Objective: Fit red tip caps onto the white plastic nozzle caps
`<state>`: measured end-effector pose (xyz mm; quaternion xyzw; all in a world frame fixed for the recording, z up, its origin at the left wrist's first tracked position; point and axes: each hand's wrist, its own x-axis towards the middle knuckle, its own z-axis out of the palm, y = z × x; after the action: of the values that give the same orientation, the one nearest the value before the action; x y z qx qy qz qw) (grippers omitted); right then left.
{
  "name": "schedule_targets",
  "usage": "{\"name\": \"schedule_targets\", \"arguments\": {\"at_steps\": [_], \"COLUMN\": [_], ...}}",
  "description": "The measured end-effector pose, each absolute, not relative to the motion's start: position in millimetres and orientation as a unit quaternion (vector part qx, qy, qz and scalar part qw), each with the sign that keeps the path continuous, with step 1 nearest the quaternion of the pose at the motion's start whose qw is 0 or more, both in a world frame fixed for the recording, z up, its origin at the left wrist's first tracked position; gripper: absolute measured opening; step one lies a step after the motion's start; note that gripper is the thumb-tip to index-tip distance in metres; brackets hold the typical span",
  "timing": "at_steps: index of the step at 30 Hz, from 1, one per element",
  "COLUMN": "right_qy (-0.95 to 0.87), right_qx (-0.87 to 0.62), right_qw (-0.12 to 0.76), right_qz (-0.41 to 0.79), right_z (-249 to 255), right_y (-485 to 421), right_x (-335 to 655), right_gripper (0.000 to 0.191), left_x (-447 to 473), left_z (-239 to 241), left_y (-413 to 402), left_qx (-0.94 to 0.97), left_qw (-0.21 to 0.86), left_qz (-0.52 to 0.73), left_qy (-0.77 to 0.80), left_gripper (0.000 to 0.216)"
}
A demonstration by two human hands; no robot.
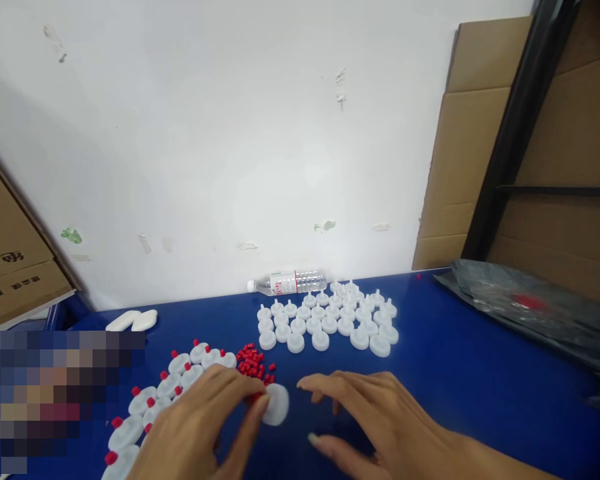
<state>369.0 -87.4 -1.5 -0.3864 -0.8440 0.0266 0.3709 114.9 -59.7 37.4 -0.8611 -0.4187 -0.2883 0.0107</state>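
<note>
My left hand pinches a white round cap between thumb and fingertips, just in front of a small pile of red plugs on the blue table. My right hand hovers open beside it, fingers spread and curved, holding nothing. To the left lie several white caps fitted with red plugs. Farther back, a neat group of plain white caps stands in rows.
A clear plastic water bottle lies on its side against the white wall. A dark plastic bag covers the table's right end. Cardboard and a black frame lean at the right. Two white oval pieces lie at the back left.
</note>
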Motion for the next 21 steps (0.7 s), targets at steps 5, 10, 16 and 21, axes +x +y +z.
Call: {"name": "schedule_targets", "arguments": {"at_steps": [5, 10, 16, 21], "right_qy": [-0.848, -0.864, -0.857, -0.849], "right_qx": [-0.397, -0.381, -0.396, -0.464], "right_qw": [0.346, 0.322, 0.326, 0.253], "right_qz": [0.065, 0.069, 0.046, 0.019], "right_z": [-3, -3, -5, -8], "right_y": [-85, -82, -78, -67], "right_x": [372, 371, 372, 380], "right_gripper": [0.031, 0.023, 0.021, 0.041], "left_x": [83, 69, 55, 55], "left_z": [33, 17, -2, -6], "left_y": [-38, -28, -18, -14], "left_qx": [-0.861, -0.842, -0.822, -0.815], "left_qw": [0.078, 0.102, 0.144, 0.176], "left_qz": [-0.185, -0.136, -0.156, -0.157], "left_qy": [-0.467, -0.512, -0.528, -0.530], "left_gripper": [0.029, 0.026, 0.025, 0.028]}}
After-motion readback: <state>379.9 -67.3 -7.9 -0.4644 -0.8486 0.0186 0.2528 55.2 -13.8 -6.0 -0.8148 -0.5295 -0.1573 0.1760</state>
